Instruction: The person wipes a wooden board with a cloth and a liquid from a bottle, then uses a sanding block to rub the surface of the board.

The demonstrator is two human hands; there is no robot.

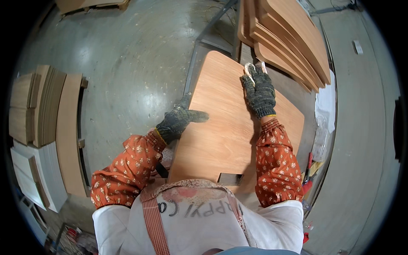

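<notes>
- Wooden board (pixel 223 127): at centre.
- Left hand (pixel 173 124): its nine-o'clock edge, thumb on top.
- Right hand (pixel 260 94): over its one-o'clock edge; hands apart, grip of either unclear.
- Six o'clock: white top (pixel 195 231) bearing dark lettering (pixel 170 208).

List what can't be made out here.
All in the head view:
Left gloved hand: most fingertips hidden by the wood-grain panel.
Panel's underside: hidden by its own upper face.
Panel's near edge: partly hidden by the white apron bib.
Stacked panels: far ends cut off by the picture's upper edge.
Red-and-black item, right side: too small to identify.
</notes>
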